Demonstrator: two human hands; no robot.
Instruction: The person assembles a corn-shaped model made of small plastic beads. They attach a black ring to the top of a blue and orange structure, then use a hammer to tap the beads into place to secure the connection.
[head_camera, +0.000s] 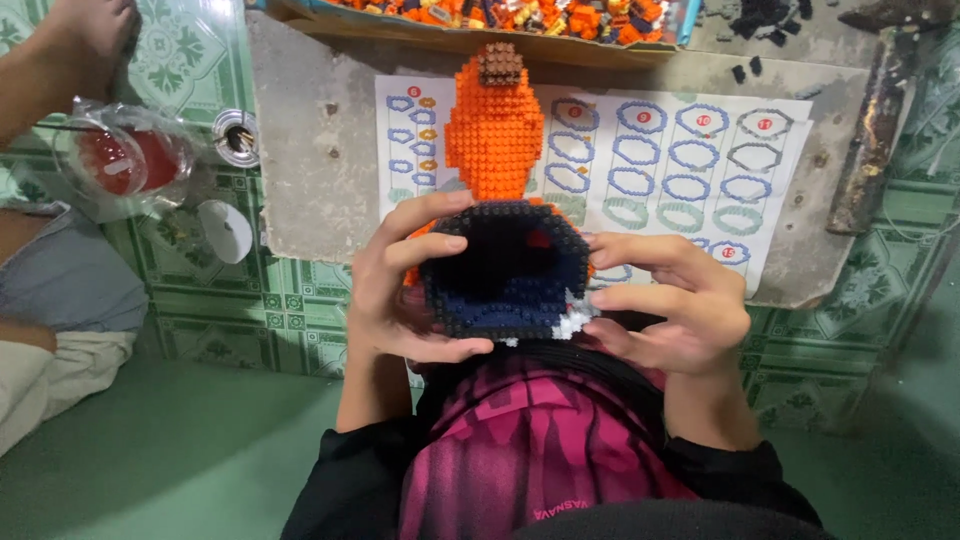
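We grip the block model (505, 270) from both sides, our left hand (405, 290) curled around its dark hollow ring and our right hand (670, 305) pinching the opposite rim, probably to steady it near our chest while its orange part points away over the slab (320, 170). Under it lies a white instruction sheet (680, 160) printed with rows of blue and green rings. Farther off sits a tray of loose orange blocks (520, 15); a clear plastic bag with red contents (125, 160) lies left.
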